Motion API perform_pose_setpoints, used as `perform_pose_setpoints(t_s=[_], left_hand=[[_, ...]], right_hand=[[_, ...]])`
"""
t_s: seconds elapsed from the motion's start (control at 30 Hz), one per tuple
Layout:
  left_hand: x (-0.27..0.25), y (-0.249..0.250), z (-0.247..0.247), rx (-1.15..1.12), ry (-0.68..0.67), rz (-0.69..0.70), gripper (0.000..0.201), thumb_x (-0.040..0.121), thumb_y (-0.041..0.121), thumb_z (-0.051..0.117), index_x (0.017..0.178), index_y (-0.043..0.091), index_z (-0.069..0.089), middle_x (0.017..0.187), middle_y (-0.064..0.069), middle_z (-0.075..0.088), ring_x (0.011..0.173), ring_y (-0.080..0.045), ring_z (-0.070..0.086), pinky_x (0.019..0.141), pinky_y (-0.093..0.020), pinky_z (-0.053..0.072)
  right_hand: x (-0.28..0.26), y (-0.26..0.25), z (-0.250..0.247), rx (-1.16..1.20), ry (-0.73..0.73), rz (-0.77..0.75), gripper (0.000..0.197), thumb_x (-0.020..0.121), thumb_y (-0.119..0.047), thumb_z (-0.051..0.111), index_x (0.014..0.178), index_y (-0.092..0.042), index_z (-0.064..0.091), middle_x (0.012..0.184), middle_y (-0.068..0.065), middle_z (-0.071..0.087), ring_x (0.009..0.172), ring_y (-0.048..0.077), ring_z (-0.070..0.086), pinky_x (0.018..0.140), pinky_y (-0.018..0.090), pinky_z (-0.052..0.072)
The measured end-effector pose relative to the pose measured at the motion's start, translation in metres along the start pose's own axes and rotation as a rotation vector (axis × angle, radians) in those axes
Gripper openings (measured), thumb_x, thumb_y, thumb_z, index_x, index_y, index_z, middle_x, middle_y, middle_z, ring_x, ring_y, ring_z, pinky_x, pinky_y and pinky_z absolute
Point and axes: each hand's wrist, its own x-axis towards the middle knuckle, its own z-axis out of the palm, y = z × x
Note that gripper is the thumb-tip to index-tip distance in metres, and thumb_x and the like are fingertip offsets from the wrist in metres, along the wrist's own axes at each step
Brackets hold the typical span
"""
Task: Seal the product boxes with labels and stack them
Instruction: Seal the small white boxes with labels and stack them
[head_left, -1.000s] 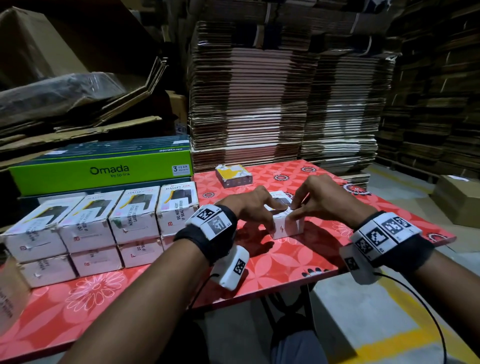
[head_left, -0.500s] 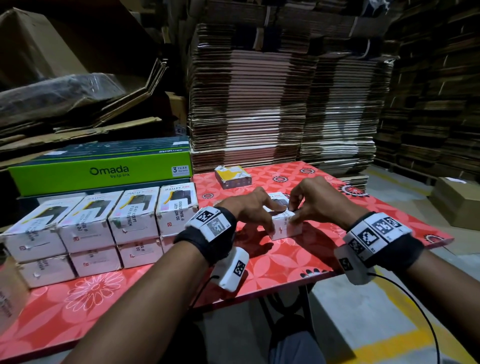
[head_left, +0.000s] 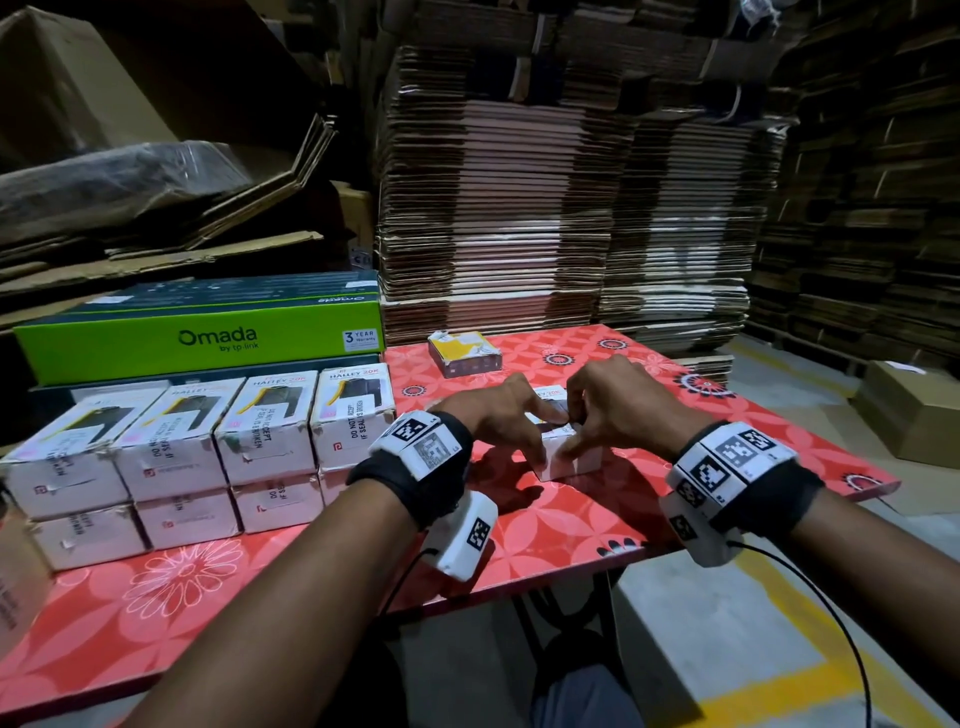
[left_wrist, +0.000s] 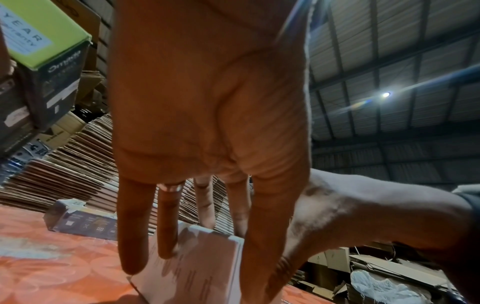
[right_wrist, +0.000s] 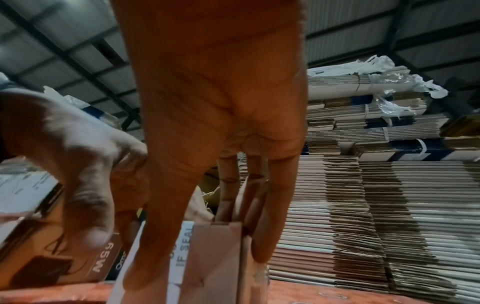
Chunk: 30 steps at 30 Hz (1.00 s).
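Both hands met over one small white cardboard product box on the red floral table: the left hand from 9 o'clock, the right hand from 3, each gripping it. Its long axis ran 9-to-3 between them, with the stacked white sealed boxes at 9 o'clock, nearer the left hand.

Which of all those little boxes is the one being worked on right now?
Start at the red flowered table. Left of centre sits a double-layer stack of white boxes before a green carton. The box being worked on stands alone to the right of that stack, the only one with the left hand and right hand on it.
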Motion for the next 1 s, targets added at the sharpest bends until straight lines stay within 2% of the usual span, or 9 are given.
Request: perform_pose_setpoints(t_s=[0.1, 0.23, 0.33, 0.4, 0.5, 0.6, 0.77, 0.87, 1.0], left_hand=[[-0.004, 0.002, -0.002, -0.003, 0.004, -0.021, 0.094, 0.030, 0.056, 0.080, 0.123, 0.042, 0.069, 0.107, 0.001, 0.062, 0.114, -0.030, 0.063, 0.096, -0.049, 0.054], [-0.010, 0.006, -0.003, 0.022, 0.013, -0.036, 0.080, 0.057, 0.040, 0.089, 0.133, 0.039, 0.063, 0.128, 0.004, 0.052, 0.122, -0.023, 0.055, 0.104, -0.046, 0.048], [-0.010, 0.003, -0.002, 0.061, 0.036, -0.027, 0.072, 0.069, 0.034, 0.089, 0.135, 0.040, 0.061, 0.128, 0.005, 0.038, 0.124, -0.022, 0.049, 0.107, -0.043, 0.045], [-0.010, 0.002, -0.001, 0.055, 0.030, -0.017, 0.071, 0.072, 0.031, 0.088, 0.137, 0.039, 0.060, 0.130, 0.004, 0.039, 0.127, -0.022, 0.048, 0.108, -0.043, 0.043], [-0.009, 0.002, 0.000, 0.037, 0.015, -0.025, 0.076, 0.069, 0.034, 0.089, 0.138, 0.039, 0.059, 0.132, 0.001, 0.045, 0.127, -0.023, 0.049, 0.108, -0.045, 0.044], [-0.009, 0.002, 0.000, 0.003, 0.005, -0.018, 0.084, 0.058, 0.039, 0.089, 0.137, 0.038, 0.060, 0.117, 0.001, 0.057, 0.123, -0.028, 0.056, 0.103, -0.048, 0.049], [-0.009, 0.002, 0.002, 0.014, 0.040, -0.011, 0.075, 0.072, 0.029, 0.089, 0.139, 0.014, 0.058, 0.115, -0.006, 0.053, 0.122, -0.036, 0.055, 0.098, -0.048, 0.052], [-0.013, 0.004, 0.000, 0.035, 0.067, -0.003, 0.081, 0.073, 0.030, 0.088, 0.145, 0.016, 0.052, 0.122, -0.003, 0.043, 0.122, -0.028, 0.053, 0.100, -0.043, 0.050], [-0.018, 0.005, -0.003, 0.023, 0.076, 0.024, 0.054, 0.072, 0.027, 0.087, 0.122, 0.014, 0.070, 0.124, -0.004, 0.049, 0.110, -0.024, 0.057, 0.091, -0.036, 0.053]], right_hand=[[-0.001, 0.000, 0.005, 0.003, 0.006, 0.012, 0.050, 0.045, -0.048, 0.099, 0.075, -0.018, 0.072, 0.076, -0.003, 0.070, 0.076, 0.019, 0.063, 0.055, 0.027, 0.037], [-0.001, 0.005, 0.004, 0.042, -0.040, 0.034, 0.039, 0.048, -0.026, 0.101, 0.073, -0.020, 0.072, 0.075, -0.004, 0.069, 0.073, 0.016, 0.066, 0.056, 0.025, 0.042], [0.004, 0.011, 0.001, 0.058, -0.068, 0.013, 0.036, 0.056, -0.008, 0.094, 0.064, -0.027, 0.064, 0.074, -0.003, 0.071, 0.070, 0.016, 0.068, 0.056, 0.024, 0.048], [0.007, 0.011, -0.003, 0.026, -0.094, -0.026, 0.037, 0.064, -0.002, 0.088, 0.064, -0.029, 0.063, 0.076, -0.002, 0.071, 0.072, 0.016, 0.068, 0.058, 0.025, 0.051], [0.006, 0.008, -0.010, 0.006, -0.153, -0.036, 0.029, 0.063, -0.011, 0.093, 0.073, -0.023, 0.069, 0.080, -0.002, 0.072, 0.074, 0.016, 0.068, 0.061, 0.027, 0.054], [0.003, 0.008, -0.008, 0.026, -0.128, -0.031, 0.033, 0.054, -0.025, 0.100, 0.075, -0.020, 0.074, 0.075, -0.005, 0.072, 0.071, 0.013, 0.068, 0.059, 0.027, 0.052], [0.002, 0.012, -0.018, 0.017, -0.143, -0.074, 0.025, 0.068, -0.002, 0.084, 0.087, -0.017, 0.080, 0.082, -0.004, 0.076, 0.078, 0.011, 0.071, 0.067, 0.029, 0.057], [-0.004, 0.006, -0.028, 0.007, -0.156, -0.105, 0.017, 0.078, -0.009, 0.077, 0.091, -0.021, 0.079, 0.087, -0.005, 0.076, 0.084, 0.011, 0.070, 0.074, 0.030, 0.057], [-0.009, -0.012, -0.021, 0.025, -0.137, -0.157, 0.020, 0.086, -0.011, 0.066, 0.093, -0.023, 0.080, 0.085, -0.001, 0.075, 0.081, 0.015, 0.067, 0.063, 0.021, 0.049]])
